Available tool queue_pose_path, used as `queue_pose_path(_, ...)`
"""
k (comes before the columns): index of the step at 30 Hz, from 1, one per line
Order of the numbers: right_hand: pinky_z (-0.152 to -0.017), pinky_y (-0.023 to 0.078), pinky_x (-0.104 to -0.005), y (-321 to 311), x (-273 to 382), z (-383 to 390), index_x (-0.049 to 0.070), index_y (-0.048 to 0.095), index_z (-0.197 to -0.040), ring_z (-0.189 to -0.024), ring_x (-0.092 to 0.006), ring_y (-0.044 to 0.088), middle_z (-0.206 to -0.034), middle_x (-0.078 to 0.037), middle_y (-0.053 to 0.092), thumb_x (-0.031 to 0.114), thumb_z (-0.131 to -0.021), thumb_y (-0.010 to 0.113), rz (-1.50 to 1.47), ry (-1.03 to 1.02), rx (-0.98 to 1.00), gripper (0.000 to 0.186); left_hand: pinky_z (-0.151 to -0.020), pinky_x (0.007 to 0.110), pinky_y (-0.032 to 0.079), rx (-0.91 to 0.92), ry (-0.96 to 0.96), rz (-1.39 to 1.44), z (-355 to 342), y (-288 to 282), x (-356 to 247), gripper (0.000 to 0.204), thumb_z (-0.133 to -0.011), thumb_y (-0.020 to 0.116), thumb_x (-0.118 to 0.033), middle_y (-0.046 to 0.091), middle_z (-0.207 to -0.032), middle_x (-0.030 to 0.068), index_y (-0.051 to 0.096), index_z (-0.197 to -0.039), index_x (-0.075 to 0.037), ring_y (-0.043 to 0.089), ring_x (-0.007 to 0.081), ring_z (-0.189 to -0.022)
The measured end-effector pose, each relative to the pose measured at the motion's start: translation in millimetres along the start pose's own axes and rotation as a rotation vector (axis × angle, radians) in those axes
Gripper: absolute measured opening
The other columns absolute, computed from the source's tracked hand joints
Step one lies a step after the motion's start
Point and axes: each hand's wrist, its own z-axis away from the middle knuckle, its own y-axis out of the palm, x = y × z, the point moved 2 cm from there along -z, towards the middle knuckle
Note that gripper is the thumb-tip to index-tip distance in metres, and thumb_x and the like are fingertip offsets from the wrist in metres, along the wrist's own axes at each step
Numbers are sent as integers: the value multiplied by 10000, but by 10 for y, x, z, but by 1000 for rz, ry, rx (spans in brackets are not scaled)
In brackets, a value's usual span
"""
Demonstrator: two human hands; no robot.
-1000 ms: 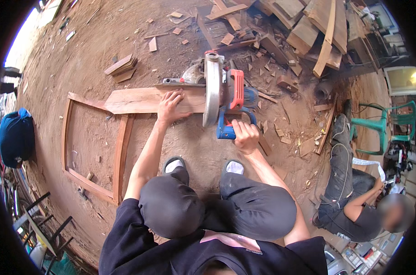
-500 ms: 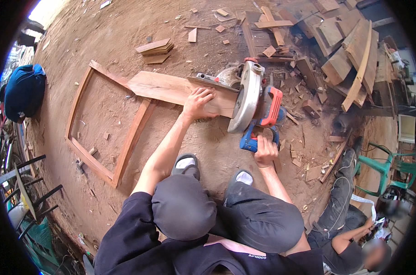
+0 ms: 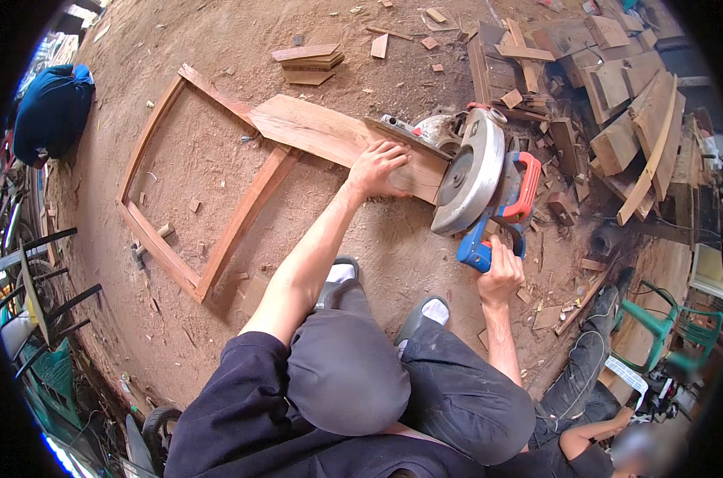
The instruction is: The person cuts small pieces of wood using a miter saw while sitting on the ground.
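Note:
My left hand lies over a wide reddish-brown wooden board, its fingers across the top and the thumb by the near edge. The board's left end is cut to a point, and its right end runs under the silver blade guard of a miter saw. At the saw's blue handle, below a red carrying grip, my right hand is closed around it. The guard hides the blade and the board's far end.
Left of the board, a curved wooden frame lies on the dirt with a hammer inside. Stacked offcuts sit beyond. A scrap pile is at right. Another person's arm and green chairs are at lower right.
The whole view has shifted, so the saw, board and frame appear farther right. Both hands keep their places on the board and the saw handle.

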Motion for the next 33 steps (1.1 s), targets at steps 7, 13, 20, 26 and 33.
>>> queue_pose_path(7,-634,446,-398,146,6,149,32,706,-1144,-717,-268,644,-825,-73,668,100,-851,577,28,36,-11,327,-1121,445,448,-57,16,-14,-19,38,2,706,-605,894,-469,664,-1294,62,704,-1175,-97,588,268,-1276)
queue_pose_path(13,-645,452,-403,51,4,-12,33,702,-1148,-723,-269,648,-830,-76,670,94,-829,601,-2,44,65,341,-1166,436,411,3,11,-36,-22,65,38,747,-622,880,-554,650,-1329,65,690,-1187,-104,573,263,-1296)
queue_pose_path(20,-685,504,-413,-233,-81,-240,70,710,-1163,-792,-288,698,-875,-75,713,170,-766,735,-85,64,102,410,-1188,451,386,41,21,-46,5,69,38,741,-670,858,-557,635,-1352,91,677,-1215,-89,550,283,-1322)
queue_pose_path(26,-783,590,-419,-892,-319,-1067,120,695,-1207,-895,-304,754,-1009,-111,756,501,-485,974,-311,20,123,862,-1174,478,393,55,9,-38,-12,6,-21,733,-668,878,-502,632,-1334,96,667,-1229,-79,552,303,-1307)
queue_pose_path(33,-768,589,-417,-975,-533,-1254,93,681,-1170,-900,-354,734,-1041,-102,718,86,-687,879,-226,-111,166,521,-1186,452,385,55,28,-34,-20,-9,-38,713,-686,866,-503,627,-1341,87,660,-1224,-83,534,290,-1337)
